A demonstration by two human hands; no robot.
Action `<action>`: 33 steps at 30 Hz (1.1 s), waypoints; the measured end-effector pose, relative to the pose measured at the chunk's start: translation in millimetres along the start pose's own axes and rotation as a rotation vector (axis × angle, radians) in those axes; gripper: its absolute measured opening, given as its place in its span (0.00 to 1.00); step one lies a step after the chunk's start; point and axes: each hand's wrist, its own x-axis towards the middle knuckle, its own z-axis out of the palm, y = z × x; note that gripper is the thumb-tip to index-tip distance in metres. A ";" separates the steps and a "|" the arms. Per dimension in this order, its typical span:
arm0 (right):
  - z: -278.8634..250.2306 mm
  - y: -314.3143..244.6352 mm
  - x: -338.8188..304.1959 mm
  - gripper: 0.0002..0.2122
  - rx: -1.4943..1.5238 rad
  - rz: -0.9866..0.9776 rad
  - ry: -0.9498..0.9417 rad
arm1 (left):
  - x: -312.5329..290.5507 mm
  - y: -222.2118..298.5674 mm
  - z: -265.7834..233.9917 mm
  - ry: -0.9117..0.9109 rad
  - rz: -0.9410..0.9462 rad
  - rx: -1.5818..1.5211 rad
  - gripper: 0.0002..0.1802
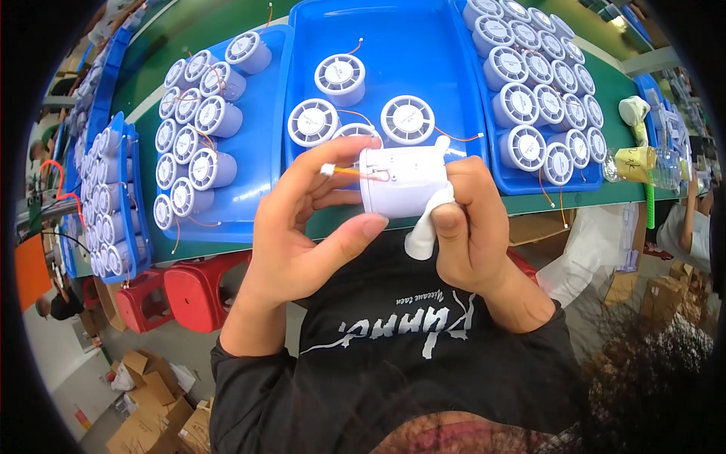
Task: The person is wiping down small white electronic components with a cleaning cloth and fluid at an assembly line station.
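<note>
Between my hands lies a white plastic cylinder [408,178] on its side, held over the table's near edge. My left hand [291,231] grips its left end, fingers behind and thumb along the lower edge. From that end an orange wire runs out to a small white connector [327,169]. My right hand [476,227] is closed on a white cloth [421,236], which is pressed to the cylinder's right end. Beyond them, in the middle blue tray [423,45], stand several similar cylinders [340,74] with round, vented tops.
A left blue tray [261,151] and a right blue tray [544,180] hold many such cylinders with trailing wires. Clear plastic bottles [662,168] lie at the right. Red stools [198,295] stand below the table at the left, near cardboard boxes [155,412] on the floor.
</note>
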 end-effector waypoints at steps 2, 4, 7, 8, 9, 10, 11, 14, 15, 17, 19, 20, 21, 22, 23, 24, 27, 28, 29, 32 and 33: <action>-0.9 -0.7 1.2 0.07 -0.063 -0.075 0.010 | 2.0 5.9 -0.1 0.018 -0.187 -0.182 0.28; -1.5 -0.7 2.1 0.07 -0.130 -0.150 0.021 | 3.6 9.9 -4.4 0.001 -0.269 -0.231 0.28; -1.6 -0.7 1.7 0.07 -0.163 -0.225 0.036 | 2.5 16.3 -2.3 -0.005 -0.311 -0.257 0.29; -2.6 -0.1 0.2 0.07 -0.116 -0.181 0.018 | 1.6 18.1 0.3 0.005 -0.267 -0.236 0.30; -2.9 -0.3 -1.5 0.06 -0.072 -0.134 0.001 | -0.7 14.2 3.7 0.014 -0.132 -0.064 0.31; -1.0 -5.6 -2.7 0.07 0.094 0.103 0.032 | -3.0 8.8 6.5 0.021 0.005 0.106 0.32; -0.7 -14.0 0.0 0.08 0.262 0.340 0.065 | -2.7 5.6 4.0 -0.001 0.099 0.294 0.35; -9.7 -9.2 24.0 0.15 0.758 0.763 -0.007 | -2.3 -5.1 1.4 0.001 0.275 0.474 0.35; -16.6 -1.8 24.9 0.16 0.939 0.841 -0.032 | -2.6 -7.1 3.6 0.001 0.274 0.476 0.35; -15.8 -5.1 25.1 0.16 1.122 0.897 0.186 | -2.9 -9.7 10.0 0.112 0.278 0.248 0.34; -22.5 7.7 17.3 0.23 1.378 0.768 0.119 | -1.9 -6.6 11.3 0.126 0.251 0.206 0.33; -27.5 9.9 17.6 0.26 1.551 0.674 0.032 | -1.8 -5.7 11.3 0.137 0.224 0.162 0.33; -29.1 18.1 21.3 0.29 1.581 0.511 -0.114 | -2.4 -5.5 9.5 0.138 0.220 0.164 0.33; -30.4 11.6 15.5 0.29 1.542 0.543 0.068 | -2.7 -5.8 6.1 0.107 0.199 0.188 0.33; -31.2 2.4 12.3 0.29 1.494 0.572 0.251 | -2.6 -5.9 3.9 0.075 0.177 0.211 0.34; -34.5 4.1 14.9 0.25 1.346 0.498 0.188 | -3.3 -6.0 3.0 0.074 0.173 0.212 0.34; -37.6 -13.2 17.7 0.17 0.301 0.318 0.195 | -3.6 -4.9 3.1 0.056 0.156 0.223 0.34; -26.0 -23.2 14.8 0.13 -0.008 0.184 0.249 | -3.3 -4.2 3.7 0.050 0.152 0.202 0.34; -36.9 -21.9 22.8 0.15 -0.432 -0.284 0.005 | -3.3 -3.1 4.2 0.046 0.149 0.180 0.34; -21.5 -13.5 23.8 0.16 -0.511 -0.405 -0.097 | -1.8 3.4 3.3 0.023 0.093 0.012 0.35; -29.1 0.7 28.7 0.17 -0.510 -0.398 -0.121 | -0.6 5.5 7.1 0.076 -0.024 -0.020 0.34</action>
